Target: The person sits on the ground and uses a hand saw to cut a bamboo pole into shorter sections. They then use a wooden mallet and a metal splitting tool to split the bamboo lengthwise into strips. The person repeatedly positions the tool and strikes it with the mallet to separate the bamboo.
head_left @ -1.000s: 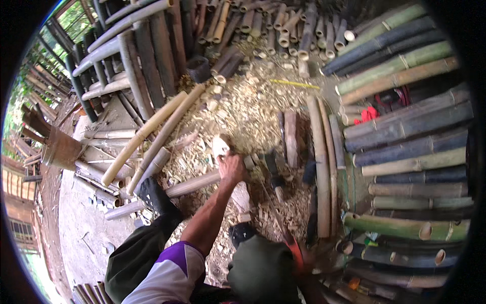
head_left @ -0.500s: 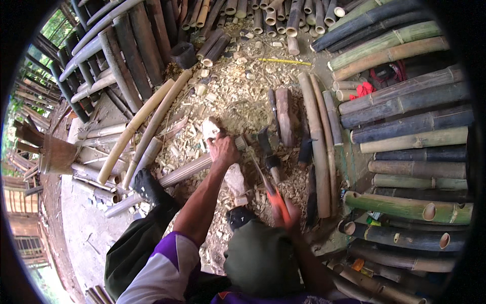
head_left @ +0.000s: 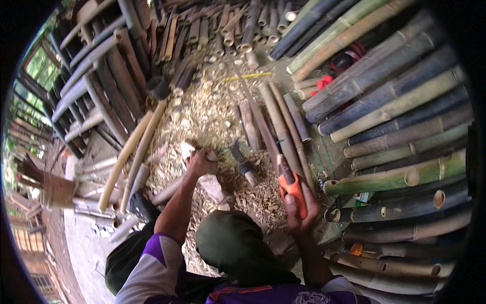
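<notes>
Nearest, a purple shirt bears a pale print too small to read, and beyond its hem the right hand has its fingers wrapped round the orange handle of a saw, whose blade, half a second ago beside the other hand, now points up and away. Farther on, the left hand still clasps the bamboo pole near its end, over wood chips. Beyond lies a yellow strip, any markings illegible.

The right grip holds 1 orange-handled saw; the left grip seemingly clasps bamboo.
</notes>
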{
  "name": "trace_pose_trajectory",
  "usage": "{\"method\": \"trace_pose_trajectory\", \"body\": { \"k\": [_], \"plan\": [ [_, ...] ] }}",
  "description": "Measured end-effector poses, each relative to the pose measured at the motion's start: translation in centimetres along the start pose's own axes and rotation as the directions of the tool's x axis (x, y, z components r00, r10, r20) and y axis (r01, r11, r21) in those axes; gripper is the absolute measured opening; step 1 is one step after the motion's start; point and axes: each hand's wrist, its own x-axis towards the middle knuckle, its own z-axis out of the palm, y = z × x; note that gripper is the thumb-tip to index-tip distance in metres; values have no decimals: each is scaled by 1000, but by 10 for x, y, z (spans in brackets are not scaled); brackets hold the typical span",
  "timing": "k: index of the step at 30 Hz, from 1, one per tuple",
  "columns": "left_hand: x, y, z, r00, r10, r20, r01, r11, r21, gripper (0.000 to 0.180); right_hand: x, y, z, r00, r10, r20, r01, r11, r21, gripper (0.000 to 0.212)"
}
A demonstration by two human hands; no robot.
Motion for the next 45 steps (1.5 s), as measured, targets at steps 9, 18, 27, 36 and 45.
{"method": "trace_pose_trajectory", "body": {
  "k": [9, 18, 27, 36, 45],
  "plan": [
    [-61, 6, -203, 957, 101, 271, -192, 922, 335, 49, 88, 144, -118, 963, 123, -239, -147, 985, -88, 31],
    [-198, -82, -233, 947, -192, 259, 169, 979, 111, 40, 126, 266, -130, 986, 58, -157, -87, 978, -190, 33],
    [-238, -134, -27, 617, -624, 479, 341, -337, -878, 28, 105, 287, -118, 984, -147, -101, 8, 603, -798, 41],
    [-189, -131, -12, 633, -717, 293, -153, -487, -860, 61, 35, 150, 134, 902, -158, 401, 359, 790, -497, 52],
    [-171, -68, -116, 666, -685, -296, -140, 275, -951, 37, 64, 26, 296, 218, -102, 971, 602, 797, -51, 94]
  ]
}}
